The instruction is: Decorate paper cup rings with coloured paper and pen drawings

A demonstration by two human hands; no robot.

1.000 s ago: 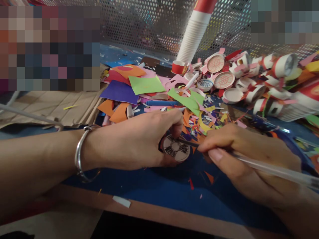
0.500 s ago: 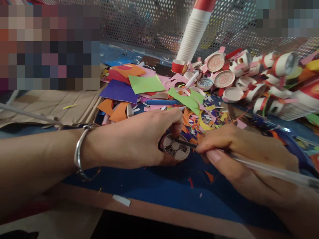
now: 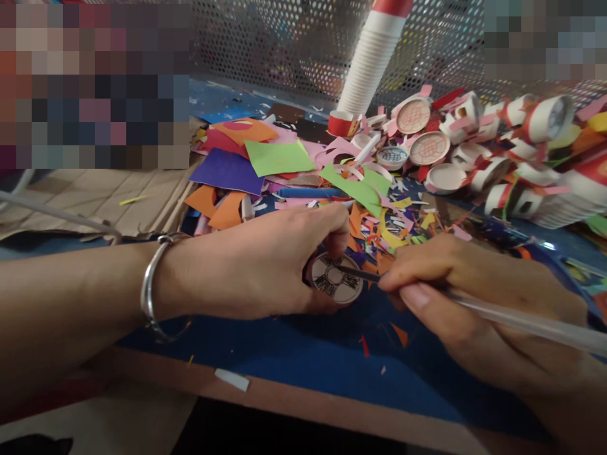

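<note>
My left hand reaches in from the left, a silver bracelet at its wrist. Its thumb and fingers are closed around a small paper cup whose round white base faces up. On that base are black lines: a ring in the middle and dark scribbled wedges around it. My right hand pinches a pen with a clear barrel and a dark front end. The pen's tip touches or hovers just over the upper part of the base; I cannot tell which. Most of the cup's side is hidden by my left hand.
Coloured paper and scraps lie behind my hands. A tall stack of paper cups leans on the perforated metal panel. Several cut cups pile up at the right. Flattened cardboard lies left, on the blue table.
My right hand and the pen have shifted slightly to the right in the view. The left hand keeps its hold on the cup, nearly still.
</note>
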